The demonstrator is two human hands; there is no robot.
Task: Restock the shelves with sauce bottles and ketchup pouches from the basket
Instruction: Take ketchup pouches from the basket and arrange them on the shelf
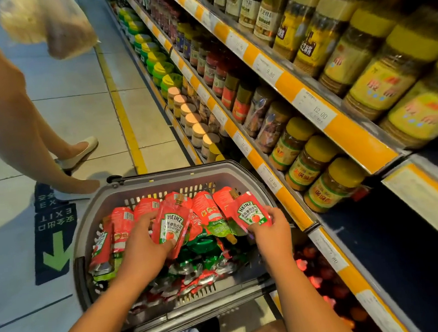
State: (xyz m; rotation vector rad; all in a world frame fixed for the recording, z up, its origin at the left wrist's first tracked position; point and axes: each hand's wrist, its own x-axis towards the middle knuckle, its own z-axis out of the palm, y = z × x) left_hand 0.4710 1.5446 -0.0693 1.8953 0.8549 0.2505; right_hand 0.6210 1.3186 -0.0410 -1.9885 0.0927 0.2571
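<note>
Over the grey basket (82, 222) heaped with red ketchup pouches, the left hand (142, 243) has its fingers clamped on one Heinz pouch (168, 224) — the right hand (270, 228) pinches another Heinz pouch (250, 212) — beside the jar-lined shelves (263, 59).

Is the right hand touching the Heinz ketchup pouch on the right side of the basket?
Touching. The head view shows the right hand pinching the lower edge of the ketchup pouch, fingers curled around it above the basket.
</note>
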